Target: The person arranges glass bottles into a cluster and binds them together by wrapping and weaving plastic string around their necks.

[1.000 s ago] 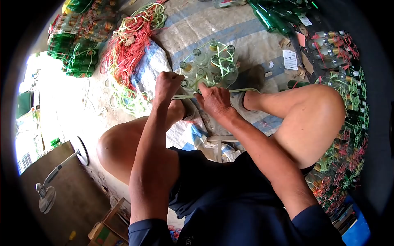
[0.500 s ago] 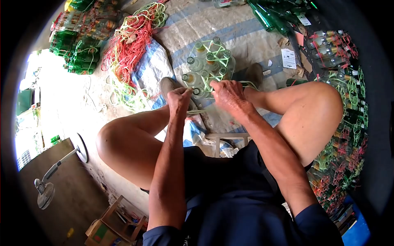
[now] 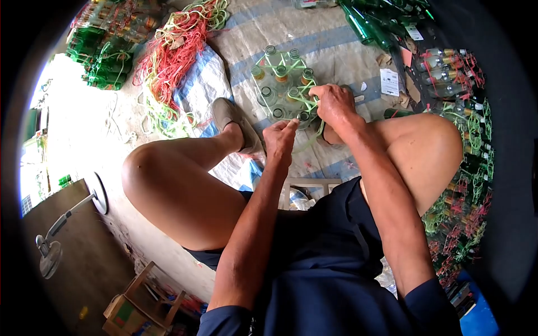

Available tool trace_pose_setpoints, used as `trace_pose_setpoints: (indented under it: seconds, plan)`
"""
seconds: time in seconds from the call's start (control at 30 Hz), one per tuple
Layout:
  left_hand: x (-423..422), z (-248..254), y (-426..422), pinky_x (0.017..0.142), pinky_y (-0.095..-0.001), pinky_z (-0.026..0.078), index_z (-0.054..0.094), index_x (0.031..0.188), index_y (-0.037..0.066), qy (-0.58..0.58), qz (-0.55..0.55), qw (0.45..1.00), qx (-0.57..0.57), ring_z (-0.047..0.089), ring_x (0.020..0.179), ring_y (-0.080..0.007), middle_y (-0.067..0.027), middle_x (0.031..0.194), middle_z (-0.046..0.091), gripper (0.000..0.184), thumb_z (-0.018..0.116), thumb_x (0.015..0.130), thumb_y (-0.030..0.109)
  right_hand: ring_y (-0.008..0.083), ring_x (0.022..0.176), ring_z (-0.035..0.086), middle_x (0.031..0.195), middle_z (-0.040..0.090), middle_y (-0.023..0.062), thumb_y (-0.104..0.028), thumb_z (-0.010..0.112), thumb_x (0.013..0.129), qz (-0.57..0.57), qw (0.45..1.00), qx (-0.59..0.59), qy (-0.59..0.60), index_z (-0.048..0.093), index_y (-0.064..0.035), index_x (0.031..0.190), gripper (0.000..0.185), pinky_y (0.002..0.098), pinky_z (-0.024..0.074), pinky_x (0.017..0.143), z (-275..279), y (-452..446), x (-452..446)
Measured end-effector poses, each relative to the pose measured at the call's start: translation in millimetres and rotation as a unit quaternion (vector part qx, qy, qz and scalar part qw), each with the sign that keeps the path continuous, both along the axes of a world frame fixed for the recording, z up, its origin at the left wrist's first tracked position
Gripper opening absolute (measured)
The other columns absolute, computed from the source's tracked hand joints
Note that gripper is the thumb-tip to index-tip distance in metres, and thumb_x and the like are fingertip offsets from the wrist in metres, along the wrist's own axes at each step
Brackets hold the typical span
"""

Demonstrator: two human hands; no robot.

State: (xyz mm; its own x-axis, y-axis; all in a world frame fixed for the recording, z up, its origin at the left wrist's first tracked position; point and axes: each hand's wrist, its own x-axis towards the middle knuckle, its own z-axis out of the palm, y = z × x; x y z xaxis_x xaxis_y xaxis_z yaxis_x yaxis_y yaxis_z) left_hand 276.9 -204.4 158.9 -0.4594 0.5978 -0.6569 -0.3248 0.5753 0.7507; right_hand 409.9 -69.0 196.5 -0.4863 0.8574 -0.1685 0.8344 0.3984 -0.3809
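Note:
Several clear glass bottles (image 3: pixel 281 84) stand upright in a tight cluster between my feet. Pale green plastic twine (image 3: pixel 295 63) runs around and between their necks. My left hand (image 3: pixel 279 138) is closed at the near side of the cluster, its fingertips pinched by the nearest bottle neck, apparently on the twine. At the right side, my right hand (image 3: pixel 335 105) is closed on the twine beside the bottle necks. A loose length of twine hangs below my right hand.
A heap of red and green twine (image 3: pixel 174 67) lies at the upper left, near bundled green bottles (image 3: pixel 106 67). Loose green bottles (image 3: pixel 364 25) lie at the upper right. Tied bottle bundles (image 3: pixel 465 145) line the right side. A striped tarp (image 3: pixel 246 33) covers the floor.
The bottle cluster has turned. Both hands have moved to the right around it, my right hand also slightly up. My left foot shows more fully now.

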Motion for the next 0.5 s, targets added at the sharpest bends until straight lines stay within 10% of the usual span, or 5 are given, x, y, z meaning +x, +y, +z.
trace_pose_setpoints:
  seconds: [0.5]
  plan:
    - [3,-1,-8,0.046,-0.0250,0.025,0.073,0.086,0.003,-0.074,0.017,0.995,0.061,0.038,0.051,-0.0043,0.0047,0.069,0.056,0.021,0.081,0.092,0.021,0.0401,0.108,0.070,0.115,0.073,0.0166,-0.003,0.071,0.084,-0.016,0.999,-0.028,0.041,0.077,-0.0167,0.117,0.036,0.0482,0.0561,0.093,3,3,5]
